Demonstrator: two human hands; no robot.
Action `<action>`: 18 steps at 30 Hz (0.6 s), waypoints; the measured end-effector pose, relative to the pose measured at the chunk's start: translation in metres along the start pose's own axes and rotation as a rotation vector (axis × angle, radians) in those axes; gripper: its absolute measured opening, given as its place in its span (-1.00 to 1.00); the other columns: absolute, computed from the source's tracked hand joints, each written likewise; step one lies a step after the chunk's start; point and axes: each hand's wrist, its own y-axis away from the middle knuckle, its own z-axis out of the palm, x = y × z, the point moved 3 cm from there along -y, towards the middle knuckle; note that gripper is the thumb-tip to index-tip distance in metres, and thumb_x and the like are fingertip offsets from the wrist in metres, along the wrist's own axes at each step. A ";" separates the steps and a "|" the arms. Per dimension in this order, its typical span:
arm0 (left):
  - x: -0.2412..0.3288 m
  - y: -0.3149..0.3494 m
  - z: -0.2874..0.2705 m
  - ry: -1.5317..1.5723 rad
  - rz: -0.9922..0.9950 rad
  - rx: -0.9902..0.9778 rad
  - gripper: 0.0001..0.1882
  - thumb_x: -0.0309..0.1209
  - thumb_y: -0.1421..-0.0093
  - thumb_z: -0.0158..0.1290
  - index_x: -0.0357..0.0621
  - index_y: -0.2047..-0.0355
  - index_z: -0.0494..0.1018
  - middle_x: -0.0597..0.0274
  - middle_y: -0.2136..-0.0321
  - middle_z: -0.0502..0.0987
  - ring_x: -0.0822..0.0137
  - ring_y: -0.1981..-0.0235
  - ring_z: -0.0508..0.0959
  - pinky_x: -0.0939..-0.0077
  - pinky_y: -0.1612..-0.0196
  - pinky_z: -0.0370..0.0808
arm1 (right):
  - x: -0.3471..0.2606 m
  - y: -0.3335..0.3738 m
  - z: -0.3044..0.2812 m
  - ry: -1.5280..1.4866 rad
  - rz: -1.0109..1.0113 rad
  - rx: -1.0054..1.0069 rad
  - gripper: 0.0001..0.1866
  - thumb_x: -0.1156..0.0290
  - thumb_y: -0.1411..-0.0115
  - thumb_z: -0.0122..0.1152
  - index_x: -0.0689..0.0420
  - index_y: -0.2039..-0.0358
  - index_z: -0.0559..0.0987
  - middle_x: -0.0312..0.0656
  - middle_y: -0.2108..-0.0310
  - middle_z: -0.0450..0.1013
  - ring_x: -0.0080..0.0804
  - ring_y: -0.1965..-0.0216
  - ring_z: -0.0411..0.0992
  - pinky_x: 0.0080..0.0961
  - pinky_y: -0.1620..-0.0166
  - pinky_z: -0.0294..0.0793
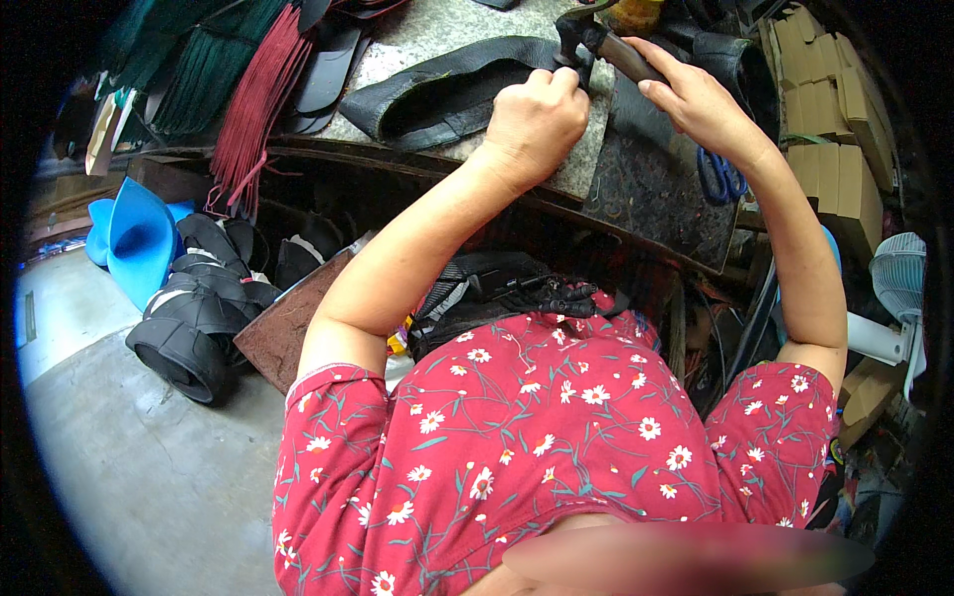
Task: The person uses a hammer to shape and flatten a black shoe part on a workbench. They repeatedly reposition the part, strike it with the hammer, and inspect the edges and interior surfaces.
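Observation:
My right hand (701, 104) grips the dark handle of a hammer (628, 58), its metal head just above the fingertips of my left hand. Closed in a fist, my left hand (540, 114) pinches the right end of a black leather shoe upper (437, 84). The upper lies on its side on a speckled stone slab (402, 45), its opening toward me. My left fingertips and the hammer head hide part of that end.
Green and dark red cords (260, 109) hang at the bench's left, beside black sole-shaped pieces (328, 79). Blue-handled scissors (720, 177) lie at the right edge. Stacked cardboard boxes (845, 189) and a fan (899, 273) stand right. Black shoe parts (189, 348) and blue foam (141, 238) sit lower left.

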 end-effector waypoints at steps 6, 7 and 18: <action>0.011 0.003 -0.030 0.512 -0.032 -0.065 -0.89 -0.44 -0.03 0.09 -0.14 0.41 0.43 0.08 0.46 0.44 0.05 0.44 0.54 0.24 0.39 0.52 | 0.001 0.003 0.002 0.075 -0.018 0.038 -0.42 0.26 -0.30 -0.03 -0.06 -0.34 0.21 0.12 0.22 0.53 0.03 0.16 0.53 -0.17 0.05 0.44; 0.024 0.009 -0.039 0.693 0.068 -0.143 -0.90 -0.38 -0.10 0.08 -0.13 0.43 0.44 0.08 0.47 0.46 0.03 0.42 0.56 0.19 0.39 0.52 | 0.000 0.004 0.001 0.061 -0.032 0.036 -0.42 0.26 -0.30 -0.03 -0.07 -0.34 0.21 0.11 0.22 0.53 0.03 0.17 0.53 -0.17 0.06 0.44; -0.024 0.000 -0.028 0.297 -0.146 -0.017 -0.80 -0.32 -0.09 0.18 -0.04 0.27 0.52 0.14 0.38 0.50 0.04 0.37 0.59 0.24 0.33 0.55 | -0.013 0.008 0.001 0.096 -0.004 0.043 -0.41 0.23 -0.31 -0.02 -0.09 -0.34 0.19 0.11 0.22 0.52 0.01 0.16 0.54 -0.15 0.07 0.45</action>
